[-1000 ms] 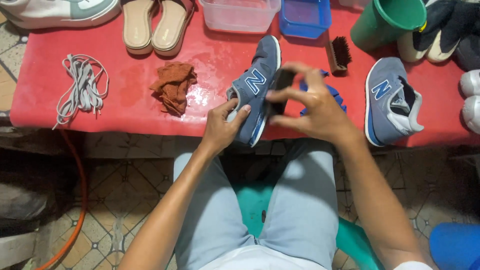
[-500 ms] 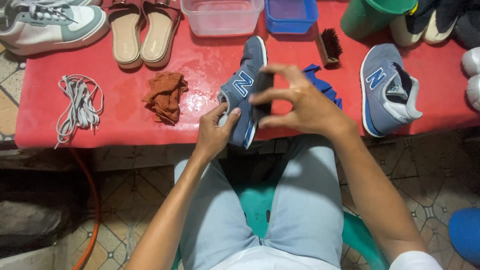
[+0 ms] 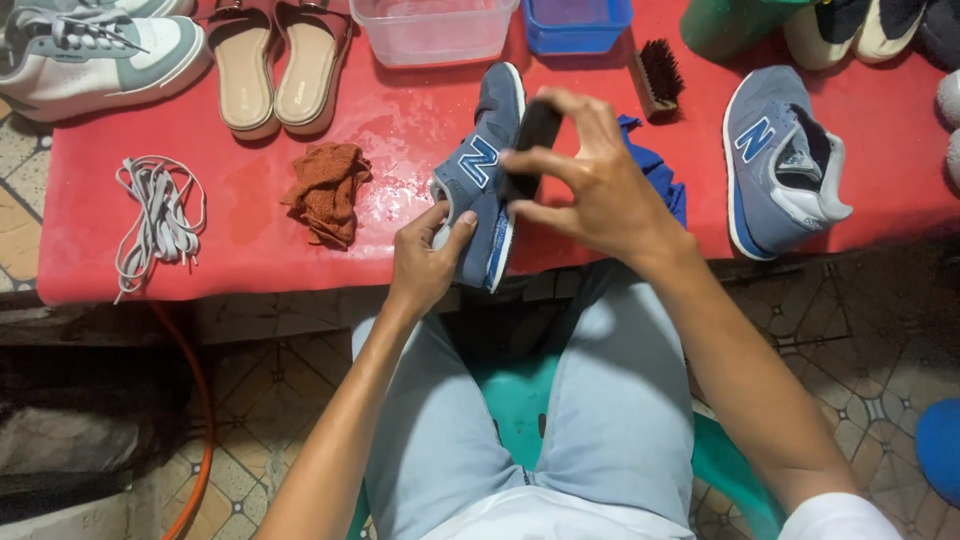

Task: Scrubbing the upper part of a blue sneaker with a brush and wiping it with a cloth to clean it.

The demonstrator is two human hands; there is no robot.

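I sit at a red table (image 3: 250,250) with a grey-blue sneaker (image 3: 480,165) held over its front edge. My left hand (image 3: 428,260) grips the heel end of this sneaker from below. My right hand (image 3: 590,185) pinches a small black block (image 3: 532,140), pressed against the sneaker's side. The matching second sneaker (image 3: 775,165) lies on its side at the right of the table. A blue cloth (image 3: 655,170) shows behind my right hand, partly hidden.
On the table: a rust-brown rag (image 3: 325,190), loose grey laces (image 3: 155,215), tan sandals (image 3: 275,65), a white sneaker (image 3: 90,50), a clear tub (image 3: 435,30), a blue tub (image 3: 578,25), a wooden brush (image 3: 657,75), a green bucket (image 3: 735,25). An orange hose (image 3: 200,420) lies on the tiled floor.
My right hand has slid the black block up along the sneaker's side. The view has tilted down a little, so the table sits higher in frame.
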